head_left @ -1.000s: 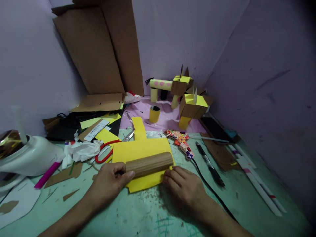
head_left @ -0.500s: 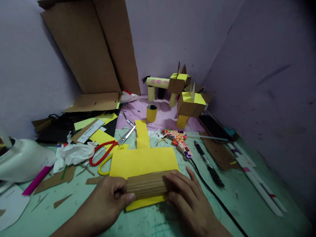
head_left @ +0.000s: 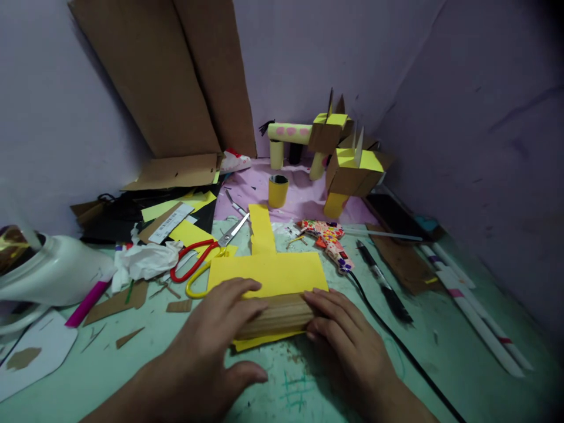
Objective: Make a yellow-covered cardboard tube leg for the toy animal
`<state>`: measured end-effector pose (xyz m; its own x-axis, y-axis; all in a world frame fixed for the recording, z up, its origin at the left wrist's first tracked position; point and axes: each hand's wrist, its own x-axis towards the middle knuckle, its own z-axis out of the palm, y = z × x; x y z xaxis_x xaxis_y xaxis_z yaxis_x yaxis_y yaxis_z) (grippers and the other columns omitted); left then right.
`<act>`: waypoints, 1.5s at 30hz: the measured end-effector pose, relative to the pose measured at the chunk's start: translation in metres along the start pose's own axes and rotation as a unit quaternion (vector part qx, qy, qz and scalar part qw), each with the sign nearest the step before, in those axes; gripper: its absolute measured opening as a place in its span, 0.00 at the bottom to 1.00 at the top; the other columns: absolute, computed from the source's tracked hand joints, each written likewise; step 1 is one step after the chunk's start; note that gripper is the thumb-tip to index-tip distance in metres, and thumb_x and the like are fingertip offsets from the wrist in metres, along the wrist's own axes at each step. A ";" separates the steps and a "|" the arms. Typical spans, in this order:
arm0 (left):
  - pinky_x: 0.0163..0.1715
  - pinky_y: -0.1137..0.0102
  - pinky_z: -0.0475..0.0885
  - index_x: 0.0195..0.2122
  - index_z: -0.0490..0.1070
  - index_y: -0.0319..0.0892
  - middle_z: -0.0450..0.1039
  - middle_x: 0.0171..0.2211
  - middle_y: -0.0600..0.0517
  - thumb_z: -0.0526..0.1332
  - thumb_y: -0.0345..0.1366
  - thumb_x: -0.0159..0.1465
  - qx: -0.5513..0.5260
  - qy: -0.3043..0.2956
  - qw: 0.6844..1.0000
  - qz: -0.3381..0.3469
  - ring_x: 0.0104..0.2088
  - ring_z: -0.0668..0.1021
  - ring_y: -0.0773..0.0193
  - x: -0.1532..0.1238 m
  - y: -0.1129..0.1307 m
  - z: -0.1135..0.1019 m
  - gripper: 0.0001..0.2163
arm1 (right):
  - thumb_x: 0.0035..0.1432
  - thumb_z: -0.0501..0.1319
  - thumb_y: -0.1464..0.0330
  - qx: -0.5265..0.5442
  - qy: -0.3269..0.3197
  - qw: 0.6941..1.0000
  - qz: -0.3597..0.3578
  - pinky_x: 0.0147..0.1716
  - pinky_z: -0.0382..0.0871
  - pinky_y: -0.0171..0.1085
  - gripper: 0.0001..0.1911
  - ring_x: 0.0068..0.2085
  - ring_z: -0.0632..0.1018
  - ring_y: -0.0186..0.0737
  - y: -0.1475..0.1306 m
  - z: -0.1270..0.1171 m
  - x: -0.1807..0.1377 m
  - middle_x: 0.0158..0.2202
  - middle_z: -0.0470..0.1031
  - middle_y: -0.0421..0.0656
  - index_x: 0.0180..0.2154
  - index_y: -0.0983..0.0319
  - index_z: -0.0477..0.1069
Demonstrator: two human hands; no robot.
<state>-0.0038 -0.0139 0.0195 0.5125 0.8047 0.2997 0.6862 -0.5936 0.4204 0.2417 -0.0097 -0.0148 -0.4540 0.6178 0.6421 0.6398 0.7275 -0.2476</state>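
- Pale purple walls [head_left: 445,141] rise behind a green table [head_left: 458,352], seen from the head view.
- Cardboard roll [head_left: 284,314] lies crosswise on the near part of one yellow sheet [head_left: 268,271].
- Left hand [head_left: 207,332] lies unclenched over one end, thumb spread; right hand [head_left: 352,338] lays fingertips on the other, grip unclear, presumably to hold it curled.
- Counted: one roll, one glue gun [head_left: 328,236], two yellow-topped boxes [head_left: 352,181].
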 end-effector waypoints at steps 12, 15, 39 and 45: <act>0.46 0.51 0.70 0.53 0.61 0.36 0.72 0.45 0.39 0.55 0.24 0.56 0.013 0.049 0.994 0.093 0.45 0.74 0.51 0.013 0.004 0.029 0.21 | 0.54 0.60 0.74 0.118 0.034 0.978 0.171 0.49 0.71 0.44 0.18 0.52 0.72 0.46 0.002 -0.009 -0.019 0.51 0.70 0.55 0.48 0.64 0.62; 0.46 0.54 0.70 0.54 0.61 0.39 0.71 0.45 0.41 0.56 0.27 0.59 0.007 0.049 0.996 0.078 0.46 0.73 0.52 0.012 -0.004 0.032 0.20 | 0.54 0.60 0.73 0.115 0.069 0.962 0.236 0.49 0.71 0.43 0.21 0.52 0.72 0.45 0.000 -0.016 -0.030 0.51 0.70 0.53 0.51 0.63 0.61; 0.38 0.65 0.76 0.54 0.58 0.51 0.75 0.44 0.51 0.58 0.41 0.59 0.123 -0.057 0.991 -0.001 0.41 0.78 0.56 0.008 -0.015 -0.006 0.21 | 0.54 0.61 0.52 0.188 -0.045 0.969 0.155 0.23 0.65 0.36 0.19 0.25 0.74 0.39 -0.005 -0.037 -0.028 0.22 0.74 0.43 0.28 0.61 0.71; 0.40 0.55 0.73 0.51 0.62 0.51 0.74 0.44 0.54 0.51 0.55 0.59 0.161 0.085 0.933 -0.310 0.41 0.77 0.48 -0.002 -0.028 -0.045 0.23 | 0.55 0.59 0.63 0.074 -0.078 0.939 0.326 0.36 0.67 0.41 0.09 0.37 0.77 0.45 0.026 -0.036 0.054 0.34 0.79 0.46 0.33 0.61 0.74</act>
<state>-0.0469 0.0015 0.0460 -0.1055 0.9679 0.2281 0.9572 0.0366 0.2872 0.2563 0.0312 0.0399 -0.0878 0.9743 0.2074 0.7255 0.2052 -0.6569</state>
